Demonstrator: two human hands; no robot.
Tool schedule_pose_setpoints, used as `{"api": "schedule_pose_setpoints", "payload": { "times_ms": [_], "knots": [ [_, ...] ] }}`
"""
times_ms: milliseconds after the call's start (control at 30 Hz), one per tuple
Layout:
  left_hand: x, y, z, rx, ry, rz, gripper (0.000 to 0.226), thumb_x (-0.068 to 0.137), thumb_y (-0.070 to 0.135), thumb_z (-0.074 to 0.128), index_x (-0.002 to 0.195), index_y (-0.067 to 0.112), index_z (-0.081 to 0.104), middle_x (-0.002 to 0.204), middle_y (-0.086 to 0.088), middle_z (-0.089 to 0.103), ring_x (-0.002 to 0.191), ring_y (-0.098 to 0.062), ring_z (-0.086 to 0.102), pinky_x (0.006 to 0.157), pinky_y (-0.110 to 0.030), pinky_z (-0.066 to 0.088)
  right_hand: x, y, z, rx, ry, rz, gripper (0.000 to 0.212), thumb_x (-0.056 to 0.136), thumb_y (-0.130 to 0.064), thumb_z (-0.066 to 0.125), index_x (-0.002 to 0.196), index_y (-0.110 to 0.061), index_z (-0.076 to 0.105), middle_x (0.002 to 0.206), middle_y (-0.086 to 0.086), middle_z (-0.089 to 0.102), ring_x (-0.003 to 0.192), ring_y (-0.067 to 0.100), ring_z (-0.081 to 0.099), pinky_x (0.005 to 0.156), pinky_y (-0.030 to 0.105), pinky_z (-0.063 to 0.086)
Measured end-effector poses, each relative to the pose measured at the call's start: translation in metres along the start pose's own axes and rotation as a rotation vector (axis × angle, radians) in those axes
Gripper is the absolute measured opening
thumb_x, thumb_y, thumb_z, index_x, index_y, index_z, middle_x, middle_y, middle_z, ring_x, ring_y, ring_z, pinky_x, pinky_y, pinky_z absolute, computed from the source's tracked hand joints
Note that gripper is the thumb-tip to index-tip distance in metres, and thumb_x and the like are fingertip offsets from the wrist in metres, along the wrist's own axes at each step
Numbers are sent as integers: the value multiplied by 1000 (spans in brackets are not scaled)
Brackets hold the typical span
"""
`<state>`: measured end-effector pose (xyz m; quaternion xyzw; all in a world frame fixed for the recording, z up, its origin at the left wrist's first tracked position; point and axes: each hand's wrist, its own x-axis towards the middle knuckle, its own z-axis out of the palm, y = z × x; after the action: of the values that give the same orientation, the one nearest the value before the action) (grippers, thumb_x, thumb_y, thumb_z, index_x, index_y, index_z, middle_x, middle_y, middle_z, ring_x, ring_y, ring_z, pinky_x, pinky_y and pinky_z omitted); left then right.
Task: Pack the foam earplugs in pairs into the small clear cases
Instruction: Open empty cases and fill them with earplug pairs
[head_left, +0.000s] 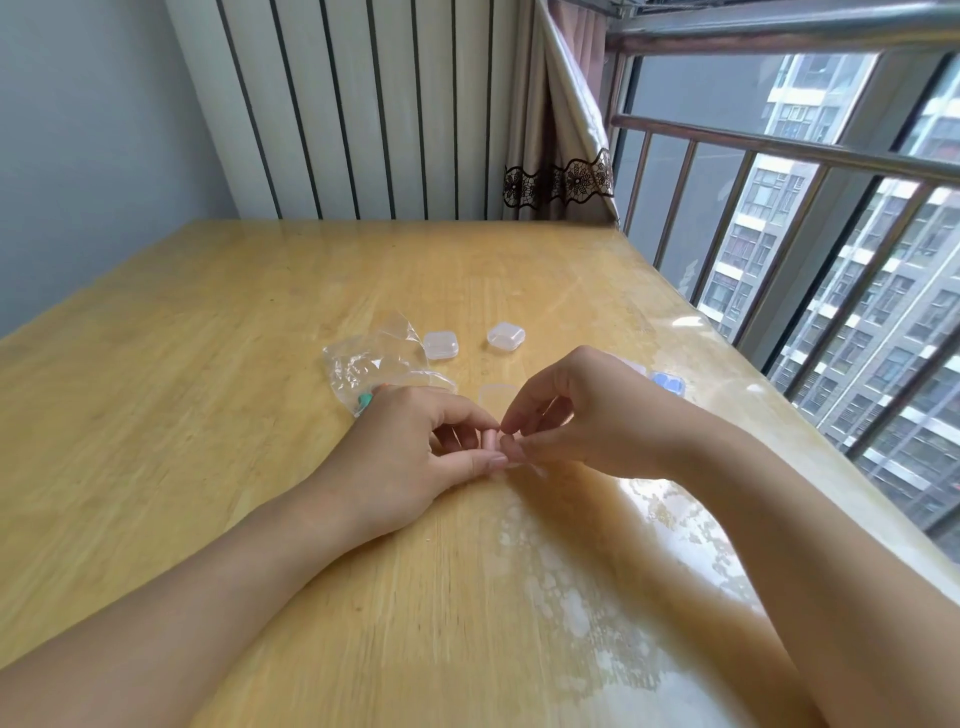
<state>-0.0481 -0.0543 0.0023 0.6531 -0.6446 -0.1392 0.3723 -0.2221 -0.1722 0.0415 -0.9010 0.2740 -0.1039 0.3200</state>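
fingers: left hand (415, 447) pinches a pink earplug (489, 439); right hand (576, 415) fingertips curled, apparently on a clear case, hard to tell
case: open clear case (496, 393) just behind hands
advice: seat plug fully, squeeze gently
spares: two closed cases (440, 345) beyond, beside plastic bag (374, 358)

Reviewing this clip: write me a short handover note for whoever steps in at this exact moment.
Left hand pinches a pink earplug between thumb and forefinger. Right hand meets it fingertip to fingertip; whether it grips the plug or a case is unclear.
Two closed clear cases sit behind the hands, another just beyond the fingers, and one with blue inside behind the right hand.
The plastic bag lies to the left, with coloured plugs at its near end.
Left: case this plug with a partner, then the rest.
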Motion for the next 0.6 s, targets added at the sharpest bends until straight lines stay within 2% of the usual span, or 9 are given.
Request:
{"api": "schedule_pose_setpoints", "payload": {
  "times_ms": [167, 233, 367, 433, 500, 600],
  "knots": [
    [-1, 0, 0, -9, -4, -14, 7, 79, 33, 82, 85, 31, 80, 78, 8, 71, 76, -11, 64, 65, -11, 40, 3, 1, 7, -14, 56, 3, 7, 81, -28, 84, 81, -22, 79, 65, -9, 71, 58, -1, 61, 55, 15, 49],
    [-1, 0, 0, -9, -3, -11, 9, 78, 32, 83, 87, 31, 80, 78, 8, 70, 76, -11, 65, 66, -11, 40, 2, 0, 8, -26, 66, 9, 8, 81, -27, 84, 83, -22, 79, 65, -9, 70, 60, 1, 63, 57, 17, 50],
    [-1, 1, 0, -8, -2, 1, 14, 79, 31, 82, 93, 32, 80, 77, 9, 70, 77, -11, 64, 65, -9, 41, 2, -1, 8, -24, 79, 6, 9, 82, -27, 84, 87, -21, 79, 79, -8, 75, 72, 8, 72, 66, 28, 60],
    [0, 0, 0, 6, 2, 2, 10, 83, 31, 79, 92, 33, 79, 78, 10, 70, 78, -10, 64, 66, -9, 41, 2, -1, 9, 7, 86, 15, 8, 82, -25, 83, 87, -20, 80, 73, -9, 74, 65, 7, 71, 58, 24, 58],
    [0, -1, 1, 21, 12, -6, 9, 85, 31, 77, 93, 34, 79, 79, 9, 70, 79, -10, 63, 67, -10, 40, 2, -2, 10, 48, 90, 39, 9, 83, -23, 83, 88, -18, 79, 61, -12, 72, 53, 4, 66, 47, 16, 48],
    [0, 0, 1, 27, 27, -21, 8, 84, 30, 78, 93, 31, 79, 79, 8, 70, 78, -10, 63, 65, -10, 42, 2, -3, 13, 108, 110, 86, 10, 83, -26, 83, 89, -20, 78, 63, 3, 75, 50, 11, 65, 43, 18, 46]
  ]
}}
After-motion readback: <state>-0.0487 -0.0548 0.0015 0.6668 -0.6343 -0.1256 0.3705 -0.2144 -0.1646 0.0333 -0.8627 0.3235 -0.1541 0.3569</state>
